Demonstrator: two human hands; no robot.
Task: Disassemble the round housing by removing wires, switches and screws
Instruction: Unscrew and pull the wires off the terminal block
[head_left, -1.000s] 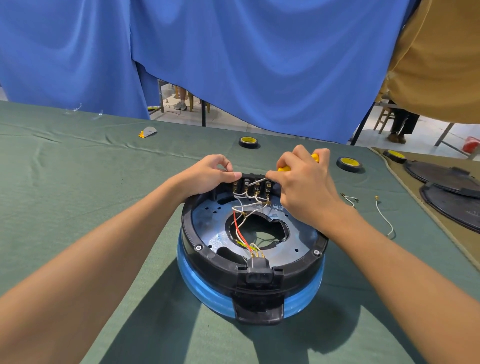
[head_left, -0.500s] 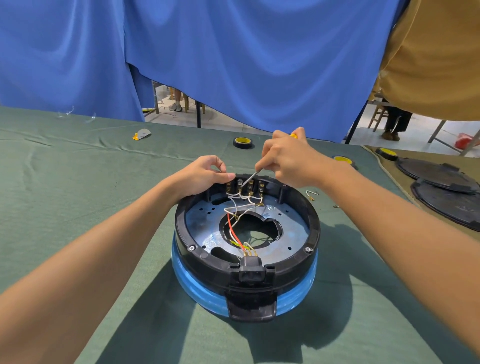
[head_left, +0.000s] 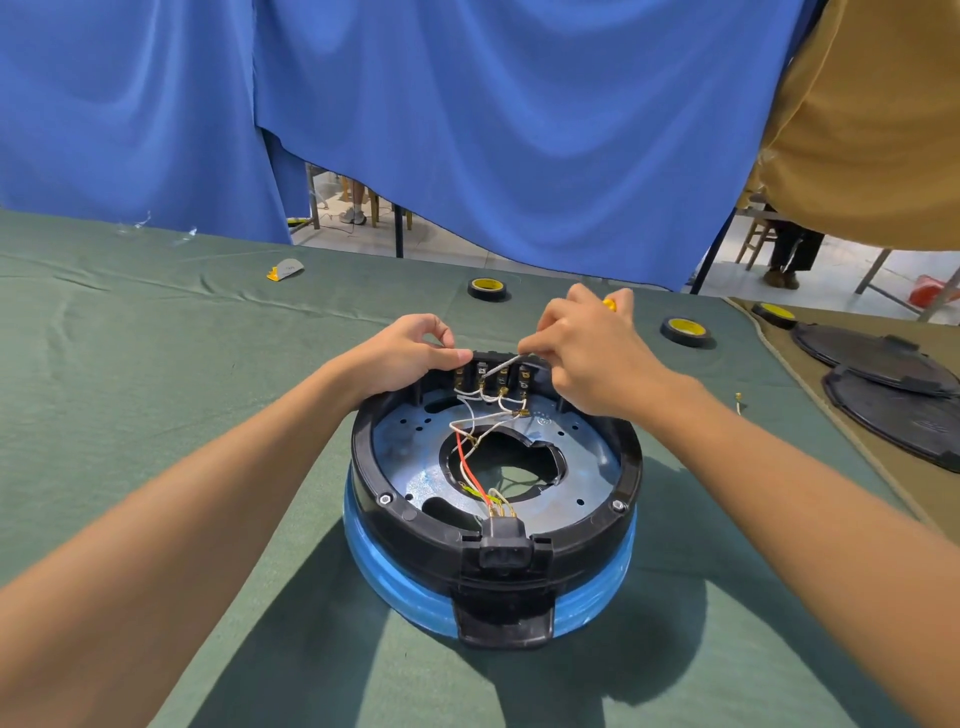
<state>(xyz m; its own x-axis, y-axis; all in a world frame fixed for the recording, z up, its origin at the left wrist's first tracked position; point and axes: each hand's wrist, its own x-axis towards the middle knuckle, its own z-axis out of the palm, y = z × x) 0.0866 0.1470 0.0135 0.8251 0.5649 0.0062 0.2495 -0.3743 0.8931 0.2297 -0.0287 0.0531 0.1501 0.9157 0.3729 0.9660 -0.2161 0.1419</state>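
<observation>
Left hand (head_left: 400, 358) gripping round black plastic housing (head_left: 415, 522) rim, right hand (head_left: 587, 353) holding thin steel screwdriver (head_left: 502, 361) — yellow-handled

The worktop (head_left: 156, 364) carries one round housing (head_left: 415, 527) with two hex screws (head_left: 385, 499) (head_left: 618, 504) on its near rim, one screwdriver (head_left: 506, 359), two hands (head_left: 410, 353) (head_left: 587, 353), three tape rolls (head_left: 487, 289) (head_left: 684, 331) (head_left: 774, 313) toward the far edge, two dark round covers (head_left: 872, 353) (head_left: 904, 415) at the right edge, one loose wire (head_left: 738, 401) and one grey-and-yellow scrap (head_left: 284, 269).
</observation>
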